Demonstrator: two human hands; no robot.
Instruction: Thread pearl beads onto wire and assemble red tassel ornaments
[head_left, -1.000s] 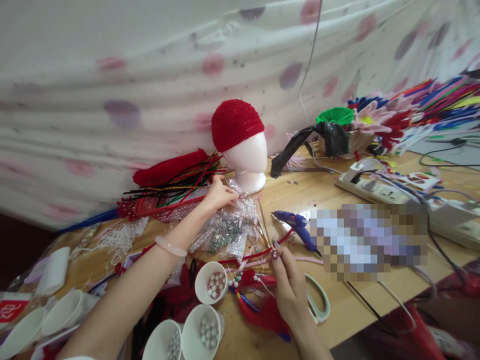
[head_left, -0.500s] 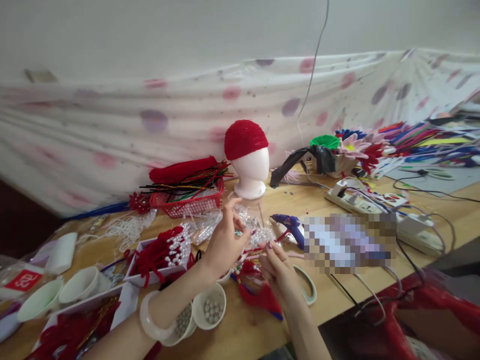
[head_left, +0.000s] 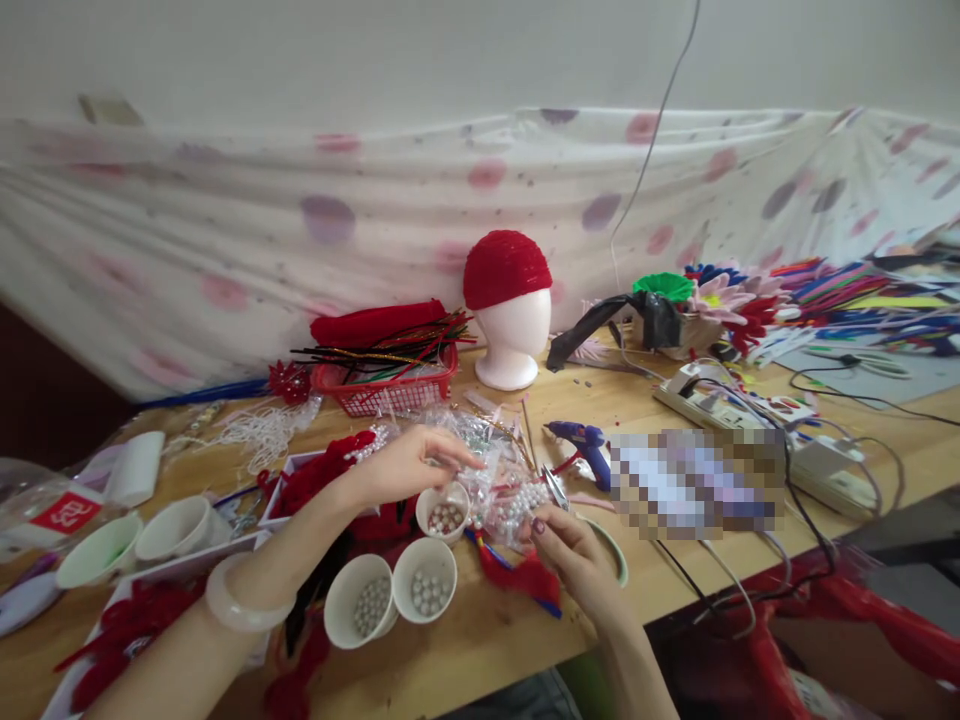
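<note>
My left hand (head_left: pixel 416 465) reaches over the bags and bead cup in the middle of the table, fingers stretched forward and nothing visible in them. Just below its fingertips stands a small white cup (head_left: pixel 444 515) of beads. My right hand (head_left: pixel 570 550) is closed in a pinch near the white pearl beads (head_left: pixel 529 495); what it holds is hidden. Metal blades (head_left: pixel 555 487) show just above its fingers, and a pale green scissor handle (head_left: pixel 616 555) lies behind it. Two more white cups hold round pearl beads (head_left: pixel 430 592). Red and blue material (head_left: pixel 517 575) lies left of the right hand.
A white foam head (head_left: pixel 514 340) wears a red cap (head_left: pixel 508 268) behind the bags. A red basket (head_left: pixel 390 390) holds pipe cleaners. To the right are a blue glue gun (head_left: pixel 581 445) and power strips (head_left: pixel 705 405) with cables. Boxes of red fuzzy pieces (head_left: pixel 319 475) stand left.
My left hand has moved left and away from my right hand, its fingers lowering toward the bead cup. The red strip near my right fingers no longer shows. The view has shifted slightly.
</note>
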